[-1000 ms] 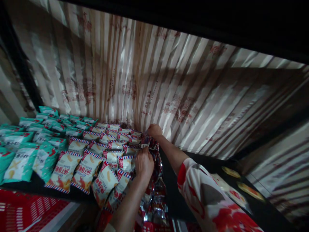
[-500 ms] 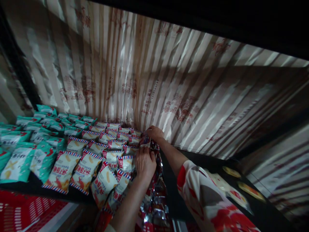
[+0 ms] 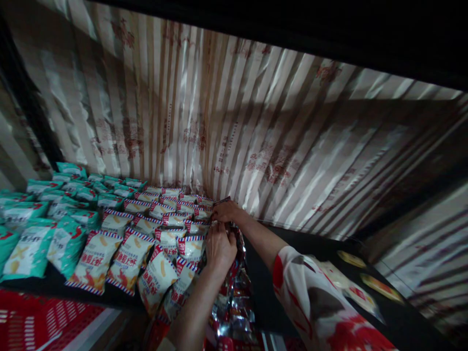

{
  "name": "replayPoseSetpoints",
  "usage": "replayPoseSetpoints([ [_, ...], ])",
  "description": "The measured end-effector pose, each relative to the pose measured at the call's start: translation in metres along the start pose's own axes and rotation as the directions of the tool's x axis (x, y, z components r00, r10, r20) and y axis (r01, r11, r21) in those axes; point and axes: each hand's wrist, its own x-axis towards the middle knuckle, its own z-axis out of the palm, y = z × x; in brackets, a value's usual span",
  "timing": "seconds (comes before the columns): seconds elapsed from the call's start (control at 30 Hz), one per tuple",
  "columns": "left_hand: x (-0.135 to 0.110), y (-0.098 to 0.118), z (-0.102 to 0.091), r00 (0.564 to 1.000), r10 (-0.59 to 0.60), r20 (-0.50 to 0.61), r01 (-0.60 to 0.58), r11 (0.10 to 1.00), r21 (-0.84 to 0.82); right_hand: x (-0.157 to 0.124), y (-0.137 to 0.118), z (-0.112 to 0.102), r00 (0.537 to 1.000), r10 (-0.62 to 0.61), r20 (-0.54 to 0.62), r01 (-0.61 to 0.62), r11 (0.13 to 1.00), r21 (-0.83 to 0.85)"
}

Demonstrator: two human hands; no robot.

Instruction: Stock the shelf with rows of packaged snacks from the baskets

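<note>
Dark red, shiny snack packets (image 3: 239, 304) stand in a narrow row running from the shelf's front edge to its back. At the far end of that row, my right hand (image 3: 227, 211) reaches in from the right, its fingers bent over a dark packet that they mostly cover. Just in front of it, my left hand (image 3: 220, 246) has its fingers closed down on a packet in the same row; the fingertips are partly hidden. Touching the left side of this row are white snack bags (image 3: 166, 239) with red-and-blue striped edges, set in several rows.
Turquoise snack bags (image 3: 34, 243) fill the shelf's left end. Flat packs (image 3: 380, 287) lie on the black shelf (image 3: 263, 273) at right. A pleated, printed sheet (image 3: 204, 107) hangs behind. A red basket (image 3: 40, 317) sits low at left. A dark beam (image 3: 329, 29) crosses overhead.
My right hand has come slightly left and down, over the packet that showed between the hands before. My left hand has stayed almost in place.
</note>
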Motion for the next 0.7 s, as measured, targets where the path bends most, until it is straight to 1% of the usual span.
replayPoseSetpoints([
  [0.1,0.001,-0.001,0.001,1.000,0.004,0.003,-0.004,1.000,0.002,0.004,0.001,0.000,0.999,0.039,-0.018,-0.039,0.999,0.001],
  [0.2,0.000,0.000,0.001,1.000,-0.001,-0.008,0.001,1.000,0.001,0.006,0.001,0.001,1.000,0.008,0.003,-0.007,0.999,-0.048],
  [0.33,-0.001,0.002,0.001,1.000,0.011,-0.015,-0.011,1.000,-0.002,0.005,0.003,0.005,0.999,-0.019,-0.029,0.018,0.999,-0.047],
  [0.4,-0.002,0.001,0.001,0.999,0.020,-0.024,-0.020,1.000,-0.007,0.004,0.006,0.008,0.996,-0.047,-0.082,0.046,0.999,-0.025],
  [0.47,-0.003,0.000,-0.001,0.999,0.032,-0.034,-0.033,0.999,-0.016,0.000,0.010,0.010,0.975,-0.094,-0.202,0.104,0.994,0.040],
  [0.5,-0.005,-0.001,-0.003,0.998,0.040,-0.042,-0.041,0.999,-0.025,-0.004,0.013,0.011,0.950,-0.112,-0.293,0.145,0.985,0.096],
  [0.53,-0.008,-0.002,-0.006,0.997,0.053,-0.052,-0.055,0.998,-0.039,-0.010,0.016,0.013,0.911,-0.109,-0.398,0.188,0.968,0.167],
  [0.57,-0.013,-0.003,-0.011,0.995,0.067,-0.071,-0.071,0.996,-0.058,-0.018,0.018,0.015,0.862,-0.076,-0.502,0.227,0.942,0.248],
  [0.6,-0.020,-0.003,-0.017,0.992,0.087,-0.096,-0.095,0.992,-0.083,-0.028,0.021,0.018,0.805,-0.007,-0.594,0.258,0.905,0.339],
  [0.63,-0.030,-0.003,-0.023,0.986,0.109,-0.130,-0.124,0.986,-0.115,-0.042,0.022,0.023,0.746,0.090,-0.660,0.278,0.858,0.432],
  [0.67,-0.043,-0.004,-0.031,0.976,0.137,-0.168,-0.162,0.975,-0.150,-0.058,0.022,0.029,0.690,0.203,-0.695,0.288,0.803,0.522],
  [0.7,-0.059,-0.004,-0.037,0.965,0.161,-0.208,-0.200,0.962,-0.186,-0.077,0.022,0.037,0.639,0.323,-0.698,0.290,0.739,0.607],
])
